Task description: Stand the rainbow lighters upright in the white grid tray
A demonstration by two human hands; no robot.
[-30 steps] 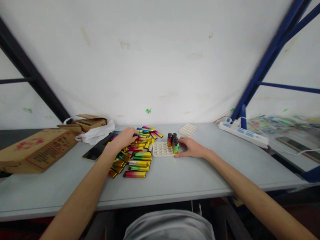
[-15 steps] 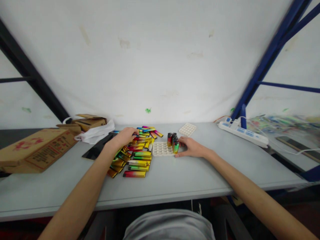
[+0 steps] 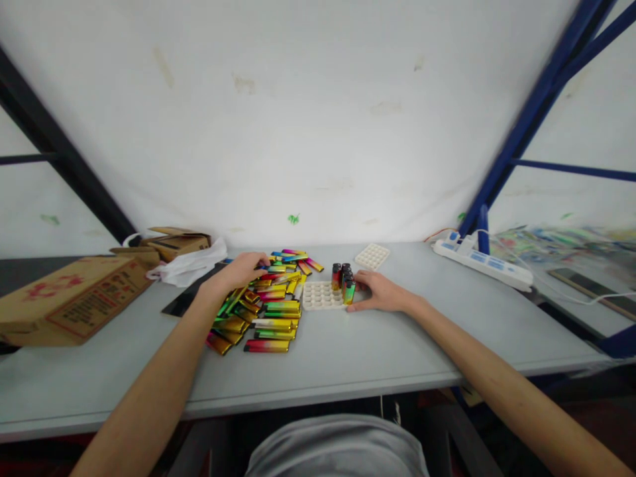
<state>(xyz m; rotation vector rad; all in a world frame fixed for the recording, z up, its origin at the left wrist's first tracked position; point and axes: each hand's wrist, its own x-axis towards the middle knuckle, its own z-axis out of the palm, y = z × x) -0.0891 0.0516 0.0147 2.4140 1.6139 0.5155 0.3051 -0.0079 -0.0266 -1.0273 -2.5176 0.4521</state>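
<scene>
Many shiny, multicoloured lighters lie in a pile left of centre on the grey table. Over the back left of that pile is my left hand, its fingers curled together at a dark blue piece; what it grips is too small to name. Beside the pile a white tray with round holes lies flat. Several lighters stand upright at its right end. My right hand rests at the tray's right edge, thumb and fingers apart, touching the tray and the standing lighters from the side.
A second holed tray lies near the wall. Cardboard boxes, a white plastic bag and a dark flat object are at the left. A white power strip lies at the right, by the blue frame.
My left hand has shifted slightly left over the pile, and some lighters beneath it have moved a little. My right hand has stayed at the tray.
</scene>
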